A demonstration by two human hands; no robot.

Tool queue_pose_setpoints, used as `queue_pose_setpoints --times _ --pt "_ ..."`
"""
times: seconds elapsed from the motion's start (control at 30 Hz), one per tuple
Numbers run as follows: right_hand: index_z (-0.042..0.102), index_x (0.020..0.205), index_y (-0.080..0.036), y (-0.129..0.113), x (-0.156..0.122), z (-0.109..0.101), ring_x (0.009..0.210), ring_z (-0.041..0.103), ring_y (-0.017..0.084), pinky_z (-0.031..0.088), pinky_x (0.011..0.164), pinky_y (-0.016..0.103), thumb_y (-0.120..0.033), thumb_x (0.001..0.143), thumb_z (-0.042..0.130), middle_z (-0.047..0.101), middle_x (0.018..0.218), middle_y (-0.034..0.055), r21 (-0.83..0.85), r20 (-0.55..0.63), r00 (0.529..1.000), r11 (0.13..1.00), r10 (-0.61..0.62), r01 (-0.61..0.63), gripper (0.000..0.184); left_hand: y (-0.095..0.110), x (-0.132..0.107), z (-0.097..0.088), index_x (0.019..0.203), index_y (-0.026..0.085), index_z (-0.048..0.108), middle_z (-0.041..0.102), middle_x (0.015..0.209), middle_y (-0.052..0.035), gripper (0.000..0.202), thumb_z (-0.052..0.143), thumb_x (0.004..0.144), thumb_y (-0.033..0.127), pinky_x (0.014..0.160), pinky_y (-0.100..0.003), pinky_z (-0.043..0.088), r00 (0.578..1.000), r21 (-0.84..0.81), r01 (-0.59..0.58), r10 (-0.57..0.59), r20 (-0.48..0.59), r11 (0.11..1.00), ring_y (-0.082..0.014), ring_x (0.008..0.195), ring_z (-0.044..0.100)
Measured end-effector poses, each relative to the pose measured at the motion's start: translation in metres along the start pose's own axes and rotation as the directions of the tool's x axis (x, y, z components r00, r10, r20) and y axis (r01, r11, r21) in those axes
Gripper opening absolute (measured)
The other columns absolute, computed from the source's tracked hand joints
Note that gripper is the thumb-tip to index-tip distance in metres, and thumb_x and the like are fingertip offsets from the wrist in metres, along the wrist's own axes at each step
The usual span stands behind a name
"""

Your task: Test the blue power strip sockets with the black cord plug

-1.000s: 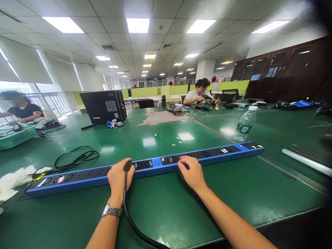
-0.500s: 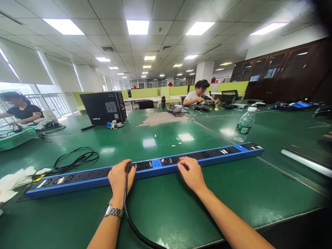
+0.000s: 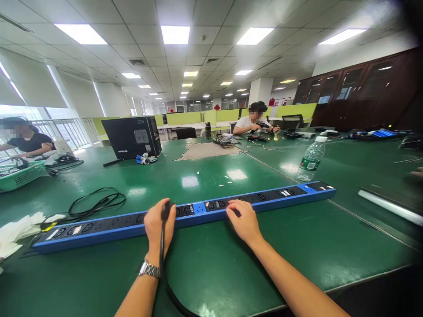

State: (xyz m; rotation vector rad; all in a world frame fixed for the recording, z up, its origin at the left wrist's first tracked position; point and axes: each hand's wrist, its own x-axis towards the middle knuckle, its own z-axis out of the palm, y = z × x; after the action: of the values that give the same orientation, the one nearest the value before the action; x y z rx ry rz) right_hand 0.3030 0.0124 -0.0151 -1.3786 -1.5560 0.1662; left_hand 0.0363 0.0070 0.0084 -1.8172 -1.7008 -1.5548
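A long blue and black power strip (image 3: 271, 200) with several sockets lies across the green table. My left hand (image 3: 157, 224), with a metal watch at its wrist, is closed round the black plug (image 3: 165, 210) of a thick power cord (image 3: 162, 255). This plug is over the strip's left-middle part; whether it touches a socket I cannot tell. Further right, my right hand (image 3: 243, 221) has its fingers curled over the strip, holding its near side. Its fingertips are partly hidden. From the plug the cord hangs down toward the table's near edge.
A water bottle (image 3: 311, 159) stands behind the strip's right end. Coiled black cable (image 3: 95, 204) and white paper (image 3: 23, 231) lie at left. Farther back are a computer case (image 3: 132, 137), a green basket (image 3: 28, 176) and two people at work. A silvery bar (image 3: 390, 207) lies right.
My left hand has shifted slightly right along the strip, and the plug has moved with it. My right hand and the strip have stayed in place.
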Motion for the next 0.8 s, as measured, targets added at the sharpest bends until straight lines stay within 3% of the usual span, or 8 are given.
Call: queue_pose_setpoints --times 0.13,0.3,0.6,0.8 --pt "0.067 0.074 -0.024 -0.001 0.0 0.0 0.105 0.056 0.026 0.041 0.091 0.044 -0.033 0.082 0.054 0.071 0.102 0.0069 -0.002 -0.003 1.0 1.0 0.005 -0.005 0.018 0.017 -0.006 0.019 0.108 0.019 0.066 0.073 0.095 -0.0064 0.03 0.055 0.09 0.04 0.083 -0.034 0.049 0.985 -0.056 -0.1 0.107 0.133 0.993 -0.0205 0.086 0.066" --pt "0.067 0.074 -0.024 0.0 0.0 0.0 0.105 0.056 0.025 0.041 0.091 0.043 -0.032 0.082 0.054 0.07 0.102 0.0066 0.002 0.002 1.0 1.0 0.006 -0.006 0.017 0.036 -0.009 0.038 0.111 0.021 0.066 0.073 0.094 -0.0067 0.03 0.056 0.09 0.039 0.084 -0.035 0.048 0.975 -0.057 -0.033 0.044 0.219 0.998 -0.0214 0.088 0.066" --pt "0.067 0.074 -0.024 -0.001 0.001 0.001 0.106 0.055 0.026 0.04 0.092 0.044 -0.032 0.082 0.054 0.07 0.103 0.0068 0.009 0.011 1.0 1.0 0.018 -0.018 0.017 0.056 -0.007 0.046 0.111 0.025 0.068 0.072 0.09 -0.0044 0.03 0.06 0.087 0.042 0.082 -0.034 0.044 0.96 0.063 0.024 -0.041 0.278 0.998 -0.0208 0.086 0.064" --pt "0.067 0.074 -0.024 -0.004 0.0 0.0 0.106 0.056 0.025 0.041 0.092 0.043 -0.031 0.081 0.054 0.07 0.103 0.0065 0.007 -0.002 1.0 1.0 0.014 -0.014 0.017 0.06 -0.01 0.051 0.109 0.028 0.068 0.073 0.095 -0.0043 0.028 0.063 0.086 0.042 0.084 -0.038 0.04 0.949 0.136 -0.073 0.026 0.315 0.988 -0.0237 0.094 0.062"
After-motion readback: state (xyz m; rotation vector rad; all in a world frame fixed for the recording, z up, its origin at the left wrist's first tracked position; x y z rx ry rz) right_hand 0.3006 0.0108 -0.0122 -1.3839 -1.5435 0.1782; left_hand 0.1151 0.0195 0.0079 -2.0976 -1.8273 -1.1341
